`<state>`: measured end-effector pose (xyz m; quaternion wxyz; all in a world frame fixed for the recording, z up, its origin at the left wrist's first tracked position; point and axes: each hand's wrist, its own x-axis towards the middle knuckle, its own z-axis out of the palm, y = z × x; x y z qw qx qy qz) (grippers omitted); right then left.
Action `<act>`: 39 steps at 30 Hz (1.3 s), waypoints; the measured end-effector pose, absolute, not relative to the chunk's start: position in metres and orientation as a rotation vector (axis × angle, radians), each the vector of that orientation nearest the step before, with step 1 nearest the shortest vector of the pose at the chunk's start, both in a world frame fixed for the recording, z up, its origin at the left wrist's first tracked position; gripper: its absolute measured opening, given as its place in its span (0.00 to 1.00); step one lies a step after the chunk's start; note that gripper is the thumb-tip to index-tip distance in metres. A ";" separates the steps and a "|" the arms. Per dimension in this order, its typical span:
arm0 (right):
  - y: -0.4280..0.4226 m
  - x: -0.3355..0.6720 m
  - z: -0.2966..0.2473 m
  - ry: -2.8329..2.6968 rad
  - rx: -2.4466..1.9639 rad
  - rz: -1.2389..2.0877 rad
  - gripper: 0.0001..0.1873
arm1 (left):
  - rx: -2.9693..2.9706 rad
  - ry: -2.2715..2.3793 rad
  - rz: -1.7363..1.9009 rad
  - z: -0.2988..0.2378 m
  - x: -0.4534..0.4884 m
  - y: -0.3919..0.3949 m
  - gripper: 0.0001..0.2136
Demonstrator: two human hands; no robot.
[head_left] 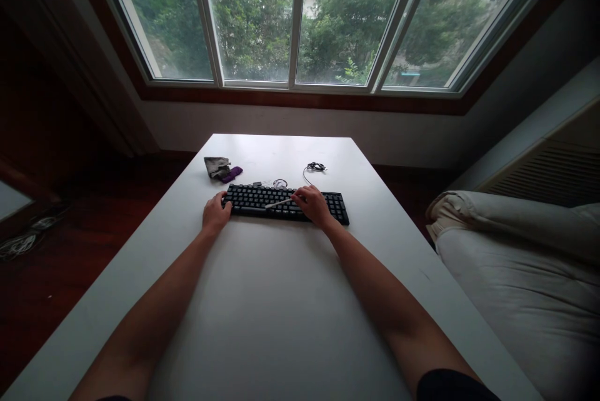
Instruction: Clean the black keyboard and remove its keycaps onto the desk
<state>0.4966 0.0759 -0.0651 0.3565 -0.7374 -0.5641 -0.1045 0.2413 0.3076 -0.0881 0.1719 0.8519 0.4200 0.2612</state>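
A black keyboard [255, 201] lies across the white table [281, 301]. Its left end is held by my left hand [216, 212], thumb on the near side and fingers at the far edge. Over the right part of the keys, my right hand [313, 204] pinches a thin white stick [280, 203]. The stick slants down to the left, and its tip is at the lower rows of keys; whether it touches them I cannot tell. Part of the number keys is hidden under the right hand.
Behind the keyboard lie a grey cloth [216, 167], a purple cloth [231, 174], a small clear item [280, 183] and a coiled black cable [315, 167]. A covered sofa [510, 257] stands right of the table. Windows [253, 20] are beyond, and cords [21, 245] lie on the floor at left.
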 end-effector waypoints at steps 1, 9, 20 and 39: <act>0.075 0.500 -0.065 -1.439 -1.921 -0.281 0.12 | 2.417 1.188 0.741 -0.088 0.241 0.307 0.20; 0.069 0.511 -0.066 -1.260 -1.944 -0.411 0.16 | 2.426 1.181 0.759 -0.090 0.241 0.308 0.19; 0.076 0.492 -0.069 -1.384 -1.953 -0.366 0.11 | 2.427 1.194 0.740 -0.088 0.242 0.308 0.20; 0.058 0.526 -0.063 -1.439 -2.020 -0.256 0.10 | 2.431 1.167 0.782 -0.095 0.242 0.311 0.20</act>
